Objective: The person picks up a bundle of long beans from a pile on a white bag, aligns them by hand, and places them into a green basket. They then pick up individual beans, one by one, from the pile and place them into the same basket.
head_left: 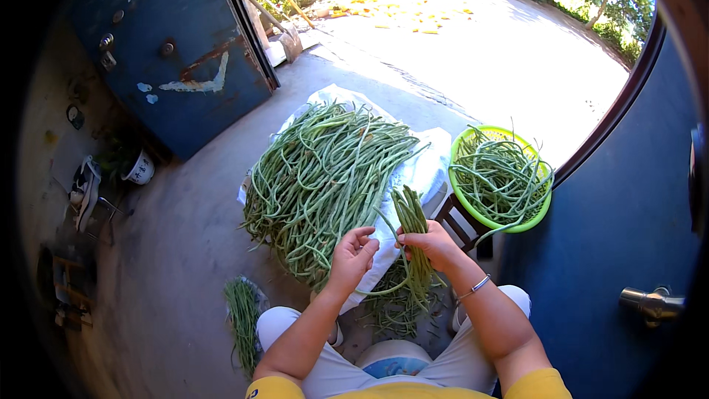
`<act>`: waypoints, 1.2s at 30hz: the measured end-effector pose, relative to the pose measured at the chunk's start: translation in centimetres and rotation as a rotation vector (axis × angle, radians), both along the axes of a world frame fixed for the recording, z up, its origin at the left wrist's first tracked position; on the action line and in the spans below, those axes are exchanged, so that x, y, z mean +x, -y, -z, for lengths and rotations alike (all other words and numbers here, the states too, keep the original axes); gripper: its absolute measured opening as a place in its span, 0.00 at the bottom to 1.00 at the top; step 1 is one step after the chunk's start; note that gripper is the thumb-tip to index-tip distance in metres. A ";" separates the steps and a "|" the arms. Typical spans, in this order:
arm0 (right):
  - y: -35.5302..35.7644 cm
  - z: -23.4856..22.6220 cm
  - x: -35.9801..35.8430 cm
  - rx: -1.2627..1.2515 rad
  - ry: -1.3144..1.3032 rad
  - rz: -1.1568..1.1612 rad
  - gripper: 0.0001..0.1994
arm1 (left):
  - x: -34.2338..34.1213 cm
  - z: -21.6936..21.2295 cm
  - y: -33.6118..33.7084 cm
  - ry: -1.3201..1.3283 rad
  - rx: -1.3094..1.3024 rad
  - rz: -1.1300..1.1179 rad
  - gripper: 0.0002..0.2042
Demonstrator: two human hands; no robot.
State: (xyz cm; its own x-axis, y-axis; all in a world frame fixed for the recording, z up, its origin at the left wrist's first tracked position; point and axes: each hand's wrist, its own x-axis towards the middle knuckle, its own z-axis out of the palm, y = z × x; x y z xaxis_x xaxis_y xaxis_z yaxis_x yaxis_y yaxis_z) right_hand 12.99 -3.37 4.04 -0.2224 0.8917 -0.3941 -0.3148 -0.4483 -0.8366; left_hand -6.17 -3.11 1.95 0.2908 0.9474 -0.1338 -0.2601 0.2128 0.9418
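My right hand [433, 245] is closed round an upright bundle of long green beans [410, 210], whose tails hang below the fist. One loose bean curves out on the bundle's left side. Just left of it, my left hand [354, 257] is raised with bent fingers, thumb and forefinger apart; I see nothing in it. Beyond both hands, a large heap of long beans [317, 177] is spread over a white sack [428, 159]. Under the bundle, broken bean pieces [395, 310] lie between my feet.
A lime-green basket [547, 203] full of beans sits on a dark wooden stool [456, 223] at the right. A bunch of thin green stalks [242, 318] lies by my left knee. Blue metal doors [196, 103] stand either side; a shovel [289, 43] leans by the doorway.
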 end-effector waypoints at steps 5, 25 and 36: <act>0.6 0.4 -0.5 0.013 0.027 -0.134 0.08 | -0.5 -1.3 -1.7 0.000 0.028 -0.109 0.10; 0.6 -0.5 -0.6 -0.061 -0.131 -0.197 0.08 | -1.0 0.0 -1.6 0.051 -0.119 -0.028 0.12; -1.7 -0.3 2.8 -0.031 -0.249 0.247 0.08 | -0.4 -0.5 1.4 0.036 -0.383 0.521 0.10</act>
State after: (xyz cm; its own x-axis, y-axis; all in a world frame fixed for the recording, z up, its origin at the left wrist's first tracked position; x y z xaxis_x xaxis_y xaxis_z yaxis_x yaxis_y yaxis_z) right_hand 15.77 -1.64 4.37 -0.0938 0.9190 -0.3830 -0.6094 -0.3572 -0.7078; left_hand -6.53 -4.54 2.46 0.7104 0.5679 -0.4158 -0.0615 0.6386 0.7671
